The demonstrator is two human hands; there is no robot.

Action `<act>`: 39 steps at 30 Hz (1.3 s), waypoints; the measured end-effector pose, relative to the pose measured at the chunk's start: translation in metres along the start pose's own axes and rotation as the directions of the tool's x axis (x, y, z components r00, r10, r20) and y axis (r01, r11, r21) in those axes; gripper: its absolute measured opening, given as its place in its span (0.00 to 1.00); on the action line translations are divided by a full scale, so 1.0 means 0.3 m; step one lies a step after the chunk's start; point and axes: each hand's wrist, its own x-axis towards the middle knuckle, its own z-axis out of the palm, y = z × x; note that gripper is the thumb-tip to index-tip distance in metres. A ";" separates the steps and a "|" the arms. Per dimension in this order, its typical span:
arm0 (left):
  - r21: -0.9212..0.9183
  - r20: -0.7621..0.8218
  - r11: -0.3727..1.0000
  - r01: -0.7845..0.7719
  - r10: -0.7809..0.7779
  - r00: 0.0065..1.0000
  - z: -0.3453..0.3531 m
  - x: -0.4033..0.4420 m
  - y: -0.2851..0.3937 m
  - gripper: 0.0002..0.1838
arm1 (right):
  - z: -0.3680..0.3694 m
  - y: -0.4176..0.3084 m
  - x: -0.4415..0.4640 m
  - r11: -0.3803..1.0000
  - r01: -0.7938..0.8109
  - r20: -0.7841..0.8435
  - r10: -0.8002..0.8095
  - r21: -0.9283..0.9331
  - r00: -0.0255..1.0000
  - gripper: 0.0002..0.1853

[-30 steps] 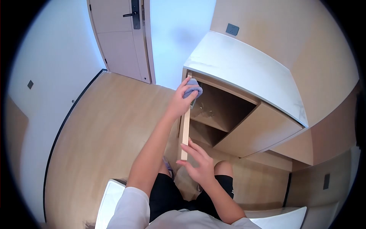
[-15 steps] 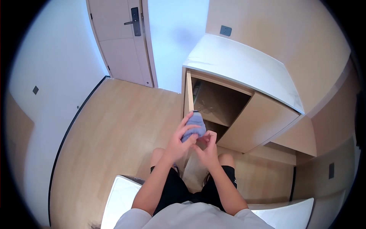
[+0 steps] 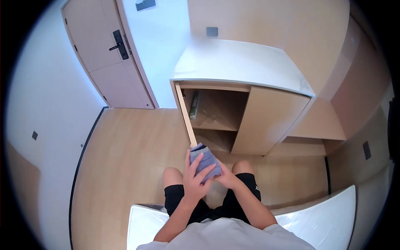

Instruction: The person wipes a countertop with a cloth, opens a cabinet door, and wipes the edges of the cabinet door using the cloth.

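Note:
A folded blue-grey cloth (image 3: 205,166) is in my left hand (image 3: 196,177), whose fingers spread over its front. My right hand (image 3: 226,176) is at the cloth's lower right side, its fingers partly hidden behind it. Just above the cloth is the lower end of the opened cabinet door (image 3: 185,114), seen edge-on. Whether the cloth touches that door I cannot tell. Inside the cabinet, a clear and green cylindrical item (image 3: 194,105) stands or leans on the upper shelf (image 3: 221,121).
The cabinet has a white marbled top (image 3: 237,62) and a closed right door (image 3: 271,121). A room door (image 3: 102,54) with a black handle is at the upper left. White padded surfaces (image 3: 323,216) lie beside my legs.
Both hands and the cloth have moved down from the upper part of the cabinet door's edge. My right hand has left the door's lower end and come to the cloth. The view has turned rightward.

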 end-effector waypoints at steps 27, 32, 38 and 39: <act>-0.786 0.279 0.383 0.486 -0.481 0.831 -0.113 0.173 -0.194 0.37 | 0.258 0.011 0.233 0.881 0.302 -0.222 -0.397 -0.364 0.890 0.35; -0.749 0.324 0.424 0.509 -0.436 0.840 -0.106 0.161 -0.211 0.33 | 0.209 0.131 0.191 0.835 0.227 -0.296 -0.412 -0.501 0.862 0.36; -0.351 0.483 0.895 0.276 -0.080 0.872 -0.091 0.264 -0.323 0.23 | 0.084 -0.042 0.089 0.859 0.185 -0.440 -0.416 -0.477 0.796 0.52; -0.249 0.547 0.945 0.212 -0.044 0.836 -0.090 0.311 -0.319 0.22 | 0.055 -0.078 0.089 0.816 0.199 -0.443 -0.480 -0.543 0.757 0.54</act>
